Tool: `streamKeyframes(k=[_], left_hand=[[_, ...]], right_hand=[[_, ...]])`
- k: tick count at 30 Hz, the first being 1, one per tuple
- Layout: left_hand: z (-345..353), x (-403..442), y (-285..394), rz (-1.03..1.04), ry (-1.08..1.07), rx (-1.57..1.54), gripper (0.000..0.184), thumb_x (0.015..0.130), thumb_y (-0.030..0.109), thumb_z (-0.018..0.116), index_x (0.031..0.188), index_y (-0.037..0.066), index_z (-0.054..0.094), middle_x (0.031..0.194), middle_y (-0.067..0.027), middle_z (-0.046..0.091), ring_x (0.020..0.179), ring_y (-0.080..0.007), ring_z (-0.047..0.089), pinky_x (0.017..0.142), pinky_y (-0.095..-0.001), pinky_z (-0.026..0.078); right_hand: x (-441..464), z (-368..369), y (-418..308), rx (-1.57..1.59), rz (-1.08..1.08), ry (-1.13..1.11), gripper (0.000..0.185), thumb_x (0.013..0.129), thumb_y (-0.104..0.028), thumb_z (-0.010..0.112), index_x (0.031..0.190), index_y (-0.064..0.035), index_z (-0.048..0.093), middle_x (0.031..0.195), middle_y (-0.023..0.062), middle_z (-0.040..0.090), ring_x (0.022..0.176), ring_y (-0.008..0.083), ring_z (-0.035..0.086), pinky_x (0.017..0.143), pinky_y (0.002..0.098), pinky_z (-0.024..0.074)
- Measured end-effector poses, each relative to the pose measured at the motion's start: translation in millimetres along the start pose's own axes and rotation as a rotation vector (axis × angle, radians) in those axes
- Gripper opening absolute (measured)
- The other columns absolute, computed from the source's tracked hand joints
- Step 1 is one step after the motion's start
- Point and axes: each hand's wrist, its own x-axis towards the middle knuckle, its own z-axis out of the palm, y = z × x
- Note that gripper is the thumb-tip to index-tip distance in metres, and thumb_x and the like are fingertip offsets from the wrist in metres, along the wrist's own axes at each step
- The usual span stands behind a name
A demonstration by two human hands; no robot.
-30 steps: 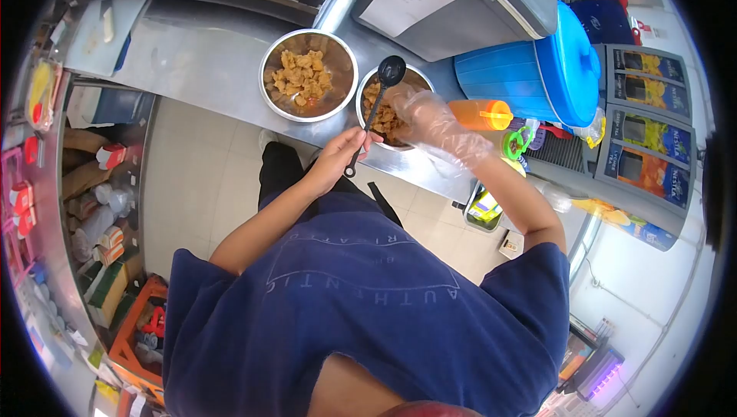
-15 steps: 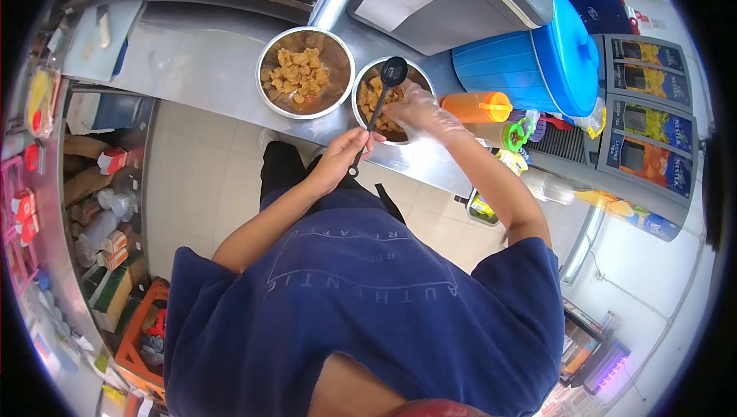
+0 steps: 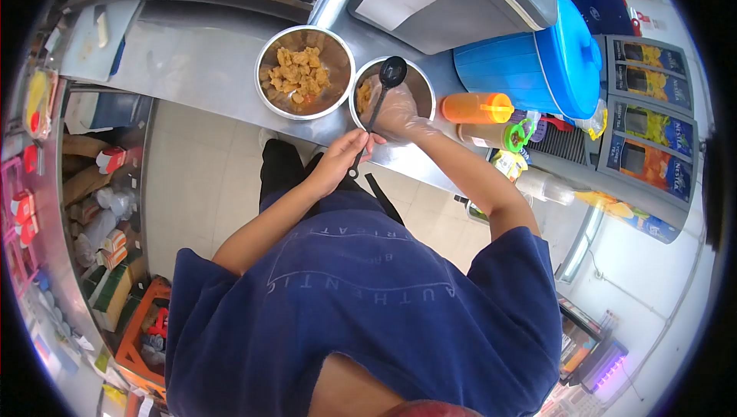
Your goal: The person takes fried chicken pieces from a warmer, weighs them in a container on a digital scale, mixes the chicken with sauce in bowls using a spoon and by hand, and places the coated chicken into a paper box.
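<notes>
The left hand [image 3: 344,157] has its grip clamped on the handle of a black spoon [image 3: 392,73], above the near edge of the steel surface [image 3: 192,56]. The gloved right hand [image 3: 397,111] reaches inside the right bowl [image 3: 419,87], near this edge; I cannot tell its grip. Just beside, the left bowl [image 3: 336,83] contains brown food pieces [image 3: 298,71].

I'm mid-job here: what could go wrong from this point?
The left hand holds the black spoon with its head over the right bowl; a slip could drop it in. That bowl sits near the counter edge, so the gloved right hand might push it off balance. The orange bottle close by could get bumped.
</notes>
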Motion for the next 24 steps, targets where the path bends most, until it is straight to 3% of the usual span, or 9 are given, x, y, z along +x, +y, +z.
streamKeyframes(k=[2, 6, 9, 15, 16, 19, 21, 24], left_hand=[[-4, 0, -2, -0.030, -0.024, 0.020, 0.035, 0.100, 0.040, 0.034, 0.083, 0.013, 0.048, 0.115, -0.0087, 0.055, 0.112, -0.0154, 0.047, 0.096, -0.0372, 0.037], [-4, -2, -4, -0.029, -0.020, 0.010, 0.035, 0.100, 0.040, 0.034, 0.083, 0.013, 0.048, 0.115, -0.0088, 0.055, 0.112, -0.0156, 0.047, 0.096, -0.0377, 0.037], [-5, -2, -3, -0.034, -0.024, 0.011, 0.035, 0.100, 0.040, 0.033, 0.083, 0.013, 0.048, 0.115, -0.0089, 0.055, 0.112, -0.0156, 0.047, 0.096, -0.0377, 0.038], [-5, -1, -1, -0.027, -0.026, 0.029, 0.035, 0.100, 0.040, 0.033, 0.084, 0.013, 0.048, 0.115, -0.0090, 0.055, 0.114, -0.0160, 0.046, 0.096, -0.0379, 0.038], [-5, -1, -1, -0.030, -0.026, 0.031, 0.035, 0.100, 0.040, 0.033, 0.084, 0.013, 0.048, 0.115, -0.0090, 0.055, 0.114, -0.0161, 0.046, 0.096, -0.0378, 0.038], [-5, -1, -1, -0.044, -0.024, 0.035, 0.035, 0.100, 0.039, 0.033, 0.084, 0.013, 0.048, 0.115, -0.0090, 0.055, 0.114, -0.0163, 0.047, 0.096, -0.0378, 0.038], [-5, -1, -2, -0.056, -0.023, 0.038, 0.035, 0.100, 0.039, 0.033, 0.084, 0.013, 0.048, 0.115, -0.0091, 0.055, 0.114, -0.0163, 0.047, 0.095, -0.0379, 0.038], [-5, -2, -4, -0.062, -0.024, 0.038, 0.035, 0.100, 0.039, 0.033, 0.083, 0.012, 0.049, 0.114, -0.0093, 0.056, 0.113, -0.0161, 0.048, 0.095, -0.0373, 0.039]], right_hand=[[-1, 4, 5, 0.005, -0.011, -0.007, 0.028, 0.071, -0.025, 0.064, 0.084, -0.0007, 0.067, 0.097, 0.0230, 0.061, 0.090, 0.0342, 0.062, 0.078, 0.0382, 0.0501], [-20, -46, -9, -0.181, 0.055, -0.060, 0.026, 0.072, -0.023, 0.065, 0.088, -0.0020, 0.067, 0.100, 0.0244, 0.060, 0.092, 0.0338, 0.062, 0.081, 0.0396, 0.0491], [-29, -65, -13, -0.101, 0.023, -0.170, 0.027, 0.073, -0.017, 0.064, 0.095, -0.0016, 0.065, 0.102, 0.0232, 0.059, 0.093, 0.0341, 0.062, 0.085, 0.0402, 0.0478], [-48, -80, 21, 0.678, -0.177, -0.121, 0.039, 0.075, -0.011, 0.062, 0.113, -0.0039, 0.056, 0.106, 0.0169, 0.060, 0.101, 0.0326, 0.058, 0.087, 0.0412, 0.0464], [-45, -83, 25, 0.557, -0.134, -0.143, 0.043, 0.072, -0.017, 0.068, 0.111, -0.0036, 0.057, 0.100, 0.0210, 0.062, 0.098, 0.0349, 0.059, 0.087, 0.0371, 0.0474], [-35, -100, 21, 0.047, -0.415, -0.199, 0.048, 0.069, -0.016, 0.069, 0.114, -0.0075, 0.055, 0.097, 0.0191, 0.063, 0.097, 0.0344, 0.059, 0.085, 0.0384, 0.0481], [-18, -74, 28, -0.056, -0.476, -0.241, 0.049, 0.068, -0.015, 0.069, 0.114, -0.0077, 0.054, 0.096, 0.0197, 0.062, 0.093, 0.0348, 0.060, 0.079, 0.0401, 0.0487], [-10, -38, 24, -0.010, -0.550, -0.117, 0.044, 0.069, -0.015, 0.068, 0.110, -0.0082, 0.056, 0.091, 0.0208, 0.062, 0.086, 0.0379, 0.061, 0.076, 0.0429, 0.0498]])
